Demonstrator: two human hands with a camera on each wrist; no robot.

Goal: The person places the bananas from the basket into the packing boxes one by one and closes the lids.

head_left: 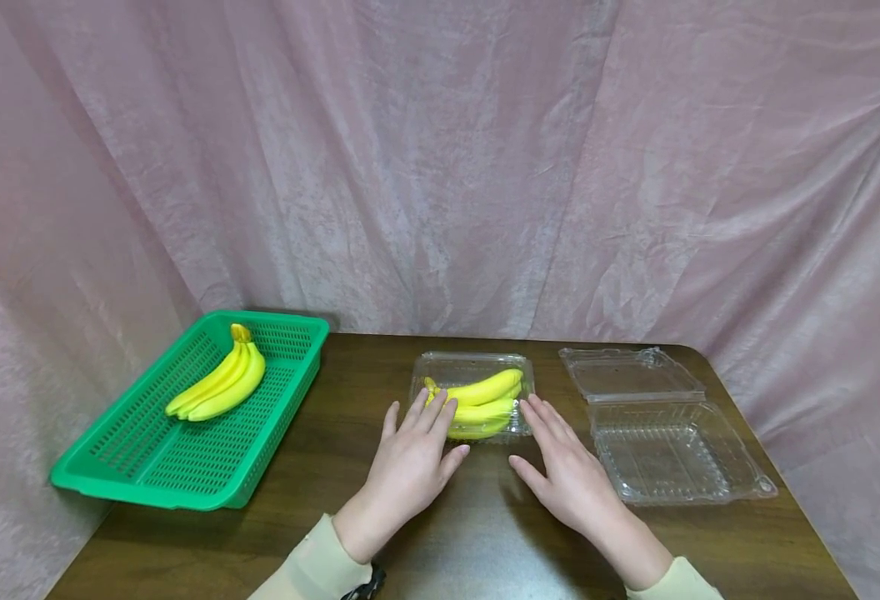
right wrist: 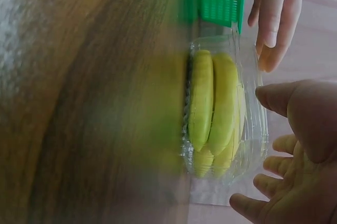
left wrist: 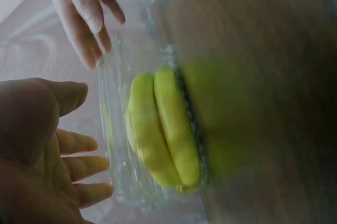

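A bunch of yellow bananas (head_left: 485, 412) lies inside a clear plastic clamshell box (head_left: 477, 360) at the middle of the table, with the lid down over the fruit. My left hand (head_left: 410, 458) is spread with straight fingers, its fingertips at the box's left side and overlapping the bananas in the head view. On the other side, my right hand (head_left: 563, 467) has its fingers extended, the tips at the box's right edge. Both wrist views show the palms facing the box, with the bananas (left wrist: 163, 129) visible through its wall. Neither hand grips anything.
To the left, a green plastic basket (head_left: 260, 462) contains another bunch of bananas (head_left: 222, 379). A second clear clamshell box (head_left: 668, 450) lies unfolded at the right, beside the table edge. Pink curtains (head_left: 440, 167) hang behind the wooden table (head_left: 477, 550).
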